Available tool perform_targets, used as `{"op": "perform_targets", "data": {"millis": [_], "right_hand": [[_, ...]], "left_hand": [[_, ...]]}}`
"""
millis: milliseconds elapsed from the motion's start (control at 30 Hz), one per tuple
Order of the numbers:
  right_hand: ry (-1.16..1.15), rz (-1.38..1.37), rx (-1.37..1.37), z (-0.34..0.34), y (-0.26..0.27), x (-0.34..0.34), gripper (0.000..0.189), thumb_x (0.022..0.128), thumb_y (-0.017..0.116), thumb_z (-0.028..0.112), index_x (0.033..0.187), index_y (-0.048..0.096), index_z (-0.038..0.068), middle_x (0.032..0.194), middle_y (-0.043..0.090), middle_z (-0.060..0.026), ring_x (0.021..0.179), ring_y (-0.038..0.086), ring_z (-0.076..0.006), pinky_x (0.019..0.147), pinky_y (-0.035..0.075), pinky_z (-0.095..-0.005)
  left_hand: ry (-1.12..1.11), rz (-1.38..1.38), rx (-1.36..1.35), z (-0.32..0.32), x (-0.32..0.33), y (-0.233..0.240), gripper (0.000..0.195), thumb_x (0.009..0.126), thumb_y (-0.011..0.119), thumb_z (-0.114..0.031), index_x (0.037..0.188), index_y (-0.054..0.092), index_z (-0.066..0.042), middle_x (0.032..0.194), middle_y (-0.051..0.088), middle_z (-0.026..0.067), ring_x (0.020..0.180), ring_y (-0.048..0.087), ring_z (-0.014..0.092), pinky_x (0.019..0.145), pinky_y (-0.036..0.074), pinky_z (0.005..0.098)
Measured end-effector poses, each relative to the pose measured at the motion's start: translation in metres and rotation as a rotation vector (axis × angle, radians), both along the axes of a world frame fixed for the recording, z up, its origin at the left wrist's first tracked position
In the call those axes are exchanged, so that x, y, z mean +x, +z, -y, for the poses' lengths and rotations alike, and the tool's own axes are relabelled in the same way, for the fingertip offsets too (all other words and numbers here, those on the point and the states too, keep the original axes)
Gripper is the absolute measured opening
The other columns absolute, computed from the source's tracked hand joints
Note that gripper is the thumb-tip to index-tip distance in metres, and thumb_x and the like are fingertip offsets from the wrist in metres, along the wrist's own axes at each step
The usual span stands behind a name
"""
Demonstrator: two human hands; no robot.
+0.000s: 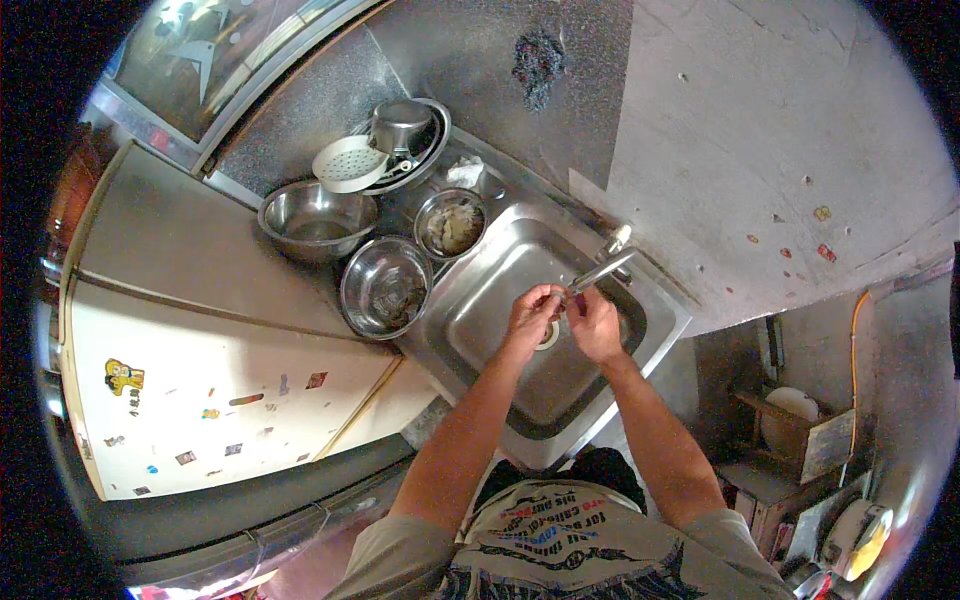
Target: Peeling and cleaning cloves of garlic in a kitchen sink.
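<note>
Both my hands are together under the spout of a metal faucet (604,270), above a stainless steel sink (480,352). My left hand (534,313) has its fingertips pinched on a small greyish item (558,296), too small and blurred to name. Close beside it, my right hand (596,327) has its fingers curled inward below the spout; whether it grips the item too is hidden. A pale drain ring (550,337) shows between my wrists. Left of the basin, a small steel bowl (480,238) holds pale, wet-looking pieces. Another steel bowl (352,296) contains dark brownish matter.
A larger steel bowl (319,217) stands farther left. Behind it, a white perforated strainer (349,163) and an upturned steel pot (402,126) rest on a wide basin (442,124). A crumpled white bag (466,172) lies nearby. A stickered white refrigerator (225,360) flanks the left side.
</note>
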State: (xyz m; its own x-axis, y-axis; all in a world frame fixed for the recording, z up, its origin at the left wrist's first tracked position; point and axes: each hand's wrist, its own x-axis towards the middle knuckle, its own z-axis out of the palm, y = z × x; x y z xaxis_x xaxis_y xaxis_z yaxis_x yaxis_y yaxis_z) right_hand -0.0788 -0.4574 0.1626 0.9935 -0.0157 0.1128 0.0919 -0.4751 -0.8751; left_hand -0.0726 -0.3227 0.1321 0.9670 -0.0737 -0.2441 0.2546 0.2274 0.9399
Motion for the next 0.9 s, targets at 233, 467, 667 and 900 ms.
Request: {"op": "perform_targets", "data": {"millis": [233,467,667,900], "right_hand": [[-0.013,-0.021,-0.139,0.0,-0.001,0.001,0.016,0.083,0.056,0.02,0.083,0.054,0.005,0.074,0.062,-0.0211,0.069,0.06,-0.0409,0.062,0.047,-0.0496],[-0.105,-0.089,0.427,0.005,-0.039,0.005,0.006,0.082,0.056,0.006,0.086,0.056,0.002,0.076,0.061,-0.0138,0.067,0.061,-0.0248,0.064,0.048,-0.0338],[-0.002,-0.015,0.148,0.005,-0.016,0.0,0.007,0.082,0.057,0.01,0.086,0.057,0.003,0.077,0.063,-0.0134,0.068,0.063,-0.0281,0.064,0.049,-0.0366],[0.014,0.002,-0.171,0.004,0.001,-0.002,0.016,0.084,0.055,0.023,0.086,0.057,0.007,0.078,0.063,-0.0186,0.072,0.06,-0.041,0.064,0.048,-0.0498]], "left_hand": [[-0.016,0.147,0.23,-0.001,0.0,0.008,0.013,0.089,0.057,-0.01,0.099,0.06,-0.002,0.082,0.06,0.0004,0.071,0.054,0.007,0.062,0.045,0.0215],[-0.055,-0.042,-0.002,0.0,-0.001,0.009,0.016,0.09,0.055,-0.014,0.102,0.059,-0.004,0.082,0.059,0.0002,0.072,0.056,0.008,0.064,0.045,0.0215],[-0.02,-0.109,-0.148,-0.007,-0.004,-0.002,0.018,0.09,0.054,-0.016,0.103,0.059,-0.005,0.087,0.06,0.0003,0.075,0.057,0.009,0.065,0.045,0.0216],[0.003,0.008,0.053,0.001,-0.003,0.007,0.015,0.088,0.056,-0.011,0.099,0.06,-0.003,0.082,0.06,0.0008,0.072,0.057,0.008,0.063,0.046,0.0213]]}}
